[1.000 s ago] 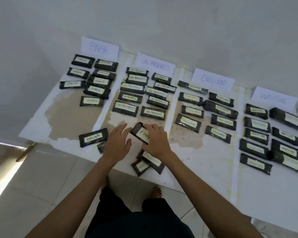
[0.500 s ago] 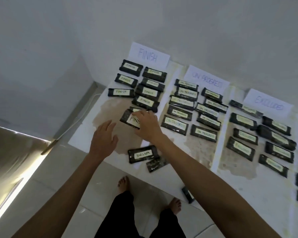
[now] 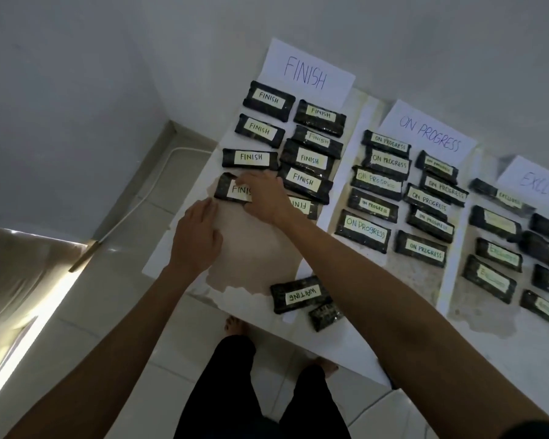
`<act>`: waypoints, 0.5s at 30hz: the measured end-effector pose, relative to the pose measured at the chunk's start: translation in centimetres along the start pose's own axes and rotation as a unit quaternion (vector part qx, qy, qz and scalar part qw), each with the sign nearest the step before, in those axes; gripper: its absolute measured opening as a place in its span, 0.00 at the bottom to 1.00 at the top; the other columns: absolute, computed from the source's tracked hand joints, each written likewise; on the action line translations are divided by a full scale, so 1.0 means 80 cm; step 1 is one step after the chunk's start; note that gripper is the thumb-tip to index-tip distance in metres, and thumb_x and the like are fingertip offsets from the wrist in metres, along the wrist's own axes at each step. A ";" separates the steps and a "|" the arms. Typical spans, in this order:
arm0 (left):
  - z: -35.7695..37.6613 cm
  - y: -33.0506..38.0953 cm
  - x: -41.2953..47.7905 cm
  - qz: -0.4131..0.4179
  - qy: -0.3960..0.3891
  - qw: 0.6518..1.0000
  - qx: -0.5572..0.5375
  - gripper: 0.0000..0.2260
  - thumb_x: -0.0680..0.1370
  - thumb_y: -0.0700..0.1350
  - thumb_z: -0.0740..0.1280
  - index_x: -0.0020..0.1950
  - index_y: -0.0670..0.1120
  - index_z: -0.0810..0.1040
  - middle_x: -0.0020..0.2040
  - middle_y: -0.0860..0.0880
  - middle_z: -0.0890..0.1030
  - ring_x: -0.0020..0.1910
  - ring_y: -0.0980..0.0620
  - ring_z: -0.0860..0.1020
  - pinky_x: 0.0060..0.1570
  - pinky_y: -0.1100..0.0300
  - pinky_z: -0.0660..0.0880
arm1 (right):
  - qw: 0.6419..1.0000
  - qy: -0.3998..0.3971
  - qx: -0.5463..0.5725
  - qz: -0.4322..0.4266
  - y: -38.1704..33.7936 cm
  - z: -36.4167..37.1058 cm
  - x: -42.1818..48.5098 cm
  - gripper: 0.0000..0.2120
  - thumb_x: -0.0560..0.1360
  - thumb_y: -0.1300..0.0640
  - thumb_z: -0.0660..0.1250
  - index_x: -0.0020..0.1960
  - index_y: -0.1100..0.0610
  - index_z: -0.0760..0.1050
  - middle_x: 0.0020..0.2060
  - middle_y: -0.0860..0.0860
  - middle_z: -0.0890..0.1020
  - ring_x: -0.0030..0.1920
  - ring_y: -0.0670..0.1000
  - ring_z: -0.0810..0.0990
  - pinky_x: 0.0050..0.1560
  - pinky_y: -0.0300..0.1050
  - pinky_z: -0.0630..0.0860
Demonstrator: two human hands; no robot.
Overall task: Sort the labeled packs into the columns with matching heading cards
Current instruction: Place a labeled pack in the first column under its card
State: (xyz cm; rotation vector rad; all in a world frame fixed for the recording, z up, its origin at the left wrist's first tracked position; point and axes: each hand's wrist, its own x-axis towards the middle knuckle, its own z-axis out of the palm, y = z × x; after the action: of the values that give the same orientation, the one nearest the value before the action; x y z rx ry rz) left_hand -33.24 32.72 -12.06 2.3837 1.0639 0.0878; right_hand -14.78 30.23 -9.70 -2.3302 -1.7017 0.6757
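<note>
So the pack (image 3: 232, 191) in play reads FINISH and sits at the near end of the left row under the FINISH card (image 3: 306, 71), just below another FINISH pack (image 3: 250, 158) and about parallel to it, long axis running left to right with a slight tilt. The right hand (image 3: 265, 198) is the one on it, fingers draped over the right end and hiding half the label, thumb on the near edge as far as I can tell, so it looks like a light grip. The left hand (image 3: 197, 239) lies flat with its fingers together, tips just beside the pack's near left corner; can't tell if they touch. My guess is it only needs squaring up. Packs are flat oblong bricks in dark crinkly glossy wrap with pale handwritten labels. The white table (image 3: 330, 343) has a ragged tan patch (image 3: 254, 248), and a WAITING pack (image 3: 300, 294) sits upside down by the front edge.
</note>
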 end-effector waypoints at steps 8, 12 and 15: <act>0.000 0.009 -0.016 0.015 -0.022 1.000 -0.012 0.25 0.72 0.40 0.62 0.69 0.35 0.66 0.68 0.33 0.67 0.67 0.35 0.66 0.64 0.41 0.66 | 0.999 0.039 0.008 -0.020 0.004 -0.012 -0.033 0.29 0.70 0.60 0.69 0.70 0.54 0.66 0.69 0.54 0.68 0.70 0.56 0.63 0.66 0.53 0.58; -0.002 0.017 -0.020 0.049 -0.049 0.998 0.009 0.26 0.71 0.38 0.65 0.69 0.36 0.66 0.69 0.34 0.67 0.67 0.34 0.66 0.65 0.42 0.65 | 0.998 0.057 0.009 0.033 0.021 -0.018 -0.065 0.27 0.70 0.61 0.69 0.68 0.56 0.68 0.65 0.57 0.71 0.66 0.58 0.67 0.64 0.54 0.61; -0.002 0.027 -0.022 0.061 -0.053 0.997 0.007 0.25 0.72 0.36 0.65 0.69 0.36 0.66 0.69 0.35 0.67 0.67 0.36 0.66 0.65 0.43 0.65 | 0.997 0.045 -0.006 0.057 0.033 -0.021 -0.082 0.28 0.70 0.65 0.67 0.69 0.55 0.67 0.65 0.56 0.71 0.66 0.58 0.67 0.64 0.54 0.61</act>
State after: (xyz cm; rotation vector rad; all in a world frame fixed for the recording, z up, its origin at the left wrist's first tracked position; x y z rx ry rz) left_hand -33.06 30.38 -10.61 2.4348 0.8734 -0.0025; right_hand -13.32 23.43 -7.61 -2.4411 -1.5497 0.5711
